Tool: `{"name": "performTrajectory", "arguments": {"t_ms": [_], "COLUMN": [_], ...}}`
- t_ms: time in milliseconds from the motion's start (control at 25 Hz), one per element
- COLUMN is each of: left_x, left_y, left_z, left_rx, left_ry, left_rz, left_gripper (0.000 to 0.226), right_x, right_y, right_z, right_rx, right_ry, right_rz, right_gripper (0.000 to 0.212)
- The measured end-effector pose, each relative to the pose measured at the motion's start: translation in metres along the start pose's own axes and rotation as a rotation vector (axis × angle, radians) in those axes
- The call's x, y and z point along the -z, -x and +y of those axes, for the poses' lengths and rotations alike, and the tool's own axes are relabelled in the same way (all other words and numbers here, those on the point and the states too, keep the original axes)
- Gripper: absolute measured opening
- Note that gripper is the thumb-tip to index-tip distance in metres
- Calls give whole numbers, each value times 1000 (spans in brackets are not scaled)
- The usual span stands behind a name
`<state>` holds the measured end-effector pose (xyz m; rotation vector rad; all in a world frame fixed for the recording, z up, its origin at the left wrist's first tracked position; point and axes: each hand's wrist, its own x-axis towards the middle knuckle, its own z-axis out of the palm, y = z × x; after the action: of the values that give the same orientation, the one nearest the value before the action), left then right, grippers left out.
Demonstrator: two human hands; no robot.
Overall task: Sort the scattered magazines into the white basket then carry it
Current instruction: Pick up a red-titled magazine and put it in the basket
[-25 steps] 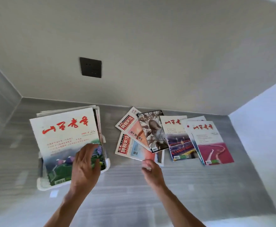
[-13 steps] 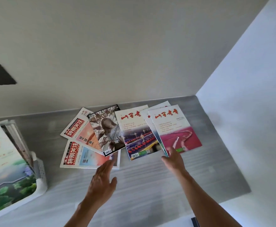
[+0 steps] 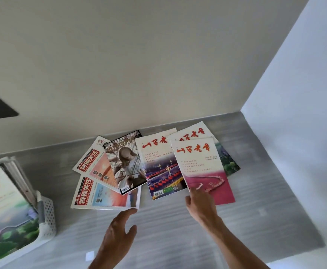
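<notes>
Magazines remaining loose on the grey surface (image 3: 178, 230): six, fanned and overlapping against the back wall. Our right hand (image 3: 201, 204) sits at the near edge of the pink-cover magazine (image 3: 207, 171), fingers curled onto its bottom-left corner; whether the thumb is already under the cover we cannot tell. Our left hand (image 3: 120, 228) is relaxed and spread, holding nothing, fingertips just short of the near edge of the red-title magazine (image 3: 104, 195) at the left of the fan. The white basket (image 3: 46, 216) stands well apart at far left, already carrying several magazines (image 3: 3, 206), the front one leaning out over its rim.

Judgement: step in hand is picking up the next magazine, the pink one, which lies on top of the right-hand pile and so comes free without disturbing its neighbours.

Notes for doing it well:
- We should get the thumb under the whole spine-side corner, not only the cover, or the pages will fan open on lifting.
- The pink copy overlaps the night-scene magazine (image 3: 162, 167) and another copy behind; lifting up rather than dragging should avoid pulling them along.
- We could use the left hand to hold the fan flat, or to square the left pair for the next pick.
- The basket looks nearly full; slot edge-first behind the leaning copy.
</notes>
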<state>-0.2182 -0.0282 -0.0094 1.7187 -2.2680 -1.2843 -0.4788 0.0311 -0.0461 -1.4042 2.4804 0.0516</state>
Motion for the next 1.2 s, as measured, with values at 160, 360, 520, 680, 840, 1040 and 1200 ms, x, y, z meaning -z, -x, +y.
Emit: {"name": "performTrajectory", "arguments": {"t_ms": [160,360,520,680,840,1040,1200], "left_x": [28,78,123,185,253,311,346], "left_y": [3,4,37,81,115,115,89], "left_z": [22,17,-28,-83,-124,-182,-233], "left_rx": [156,316,182,-43,-72,-83,21], "left_ry": [497,623,481,660,897,896,773], "left_rz": [102,-74,168,211,322,574,807], "left_gripper": [12,34,50,37,39,45,47], "right_x": [19,37,49,62,82,89,80], "right_y": [55,141,152,106,55,51,48], "right_z": [-60,-152,-199,-239,-288,-380,-443], "right_rx": [206,546,725,232,112,228,310], "right_ry": [-294,-411,-672,-1120,-1273,-1224,-1111], "right_rz": [25,2,-512,-348,-610,-477,-341], "right_gripper": [39,52,45,62,41,18,28]}}
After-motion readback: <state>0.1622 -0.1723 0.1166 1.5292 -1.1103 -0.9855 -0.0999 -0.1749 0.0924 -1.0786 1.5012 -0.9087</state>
